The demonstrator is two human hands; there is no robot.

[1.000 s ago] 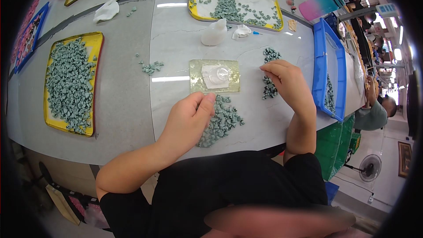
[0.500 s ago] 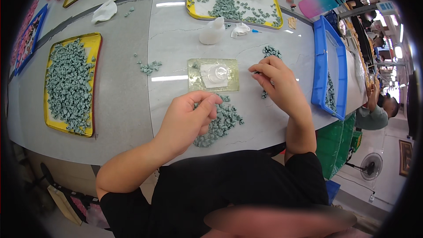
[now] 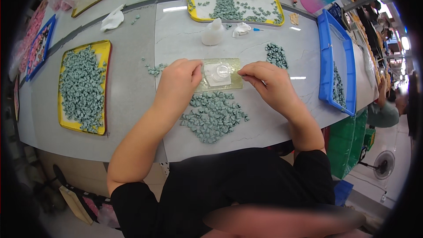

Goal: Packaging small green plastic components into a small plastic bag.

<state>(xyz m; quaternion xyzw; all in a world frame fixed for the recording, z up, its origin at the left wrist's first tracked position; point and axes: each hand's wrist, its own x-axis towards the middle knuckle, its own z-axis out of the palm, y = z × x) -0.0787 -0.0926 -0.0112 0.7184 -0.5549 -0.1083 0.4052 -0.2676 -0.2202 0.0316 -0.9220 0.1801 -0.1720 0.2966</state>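
2 yellow trays (image 3: 105, 48) (image 3: 190, 4) hold green pieces, 1 at left, 1 at the far edge. A blue bin (image 3: 328, 53) sits at right. A white bottle (image 3: 212, 32) stands near crumpled tissue (image 3: 113, 17). A fan (image 3: 382, 165) stands on the floor.

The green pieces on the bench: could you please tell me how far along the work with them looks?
Done, it seems: a pile of green pieces lies by the person. In hand: both the left hand and right hand work at the clear mat holding a white part. Left: the yellow tray is still heaped with pieces, and a small pile waits.
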